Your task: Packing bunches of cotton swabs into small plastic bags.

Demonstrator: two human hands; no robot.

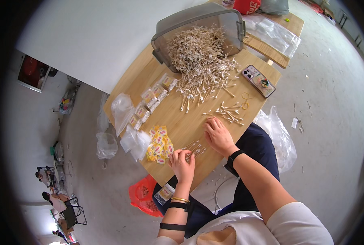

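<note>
My left hand [183,165] is closed at the table's near edge, its fingers curled round a small bunch of cotton swabs [196,148] that point toward the right. My right hand [218,135] lies palm down on the wood with loosely bent fingers, and nothing shows in it. Just beyond its fingertips is a small loose group of cotton swabs [231,112]. Farther off, a large heap of swabs [200,61] spills from a tipped grey plastic bin [165,30]. Left of my left hand lies a pile of yellow-and-white printed cards [160,143].
Filled clear packs [149,97] stand in a row beside clear plastic bags [123,110] on the table's left. A phone [258,81] and yellow-handled scissors [246,101] lie at right. Another small pack [165,192] rests by my left wrist, above a red bag [143,198].
</note>
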